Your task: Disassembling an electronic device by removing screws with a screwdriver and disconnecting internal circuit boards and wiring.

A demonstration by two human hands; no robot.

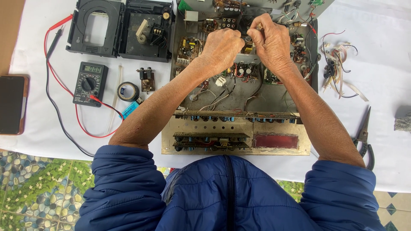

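An opened electronic chassis point(265, 100) with circuit boards, capacitors and loose wires lies on a white sheet in front of me. My left hand point(222, 48) is curled into a loose fist over the boards at the chassis's far middle. My right hand point(270, 42) is beside it, fingers pinched together around a small part at its fingertips that I cannot make out. The two hands nearly touch. What lies under the hands is hidden. Both blue jacket sleeves are pushed up to the elbows.
A digital multimeter point(88, 83) with red and black leads lies at the left, next to a roll of black tape point(127, 91) and a phone point(12, 104). An opened black disc mechanism point(122, 28) sits at the far left. Scissors point(364, 137) and a wire bundle point(336, 68) lie right.
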